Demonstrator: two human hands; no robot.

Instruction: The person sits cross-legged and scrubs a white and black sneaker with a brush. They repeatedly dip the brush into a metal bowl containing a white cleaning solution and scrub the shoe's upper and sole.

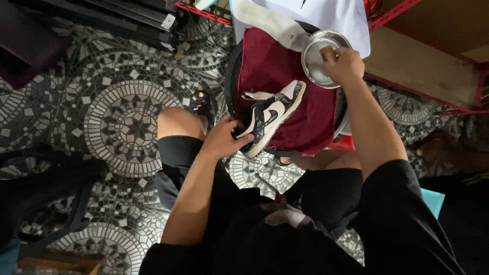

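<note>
A black and white sneaker (272,117) lies on its side on a dark red cloth (298,81) spread over a round black stool (230,76). My left hand (224,138) grips the sneaker's heel end. My right hand (344,63) reaches into a round metal bowl (311,66) at the cloth's far right corner, fingers closed around a small object whose kind I cannot make out. A pale insole (272,23) lies beyond the cloth.
A white sheet (331,15) lies behind the bowl, next to a red metal frame (433,97) and a wooden board. The floor is black and white mosaic tile (122,117). My knees flank the stool. Another person's foot (438,147) shows at right.
</note>
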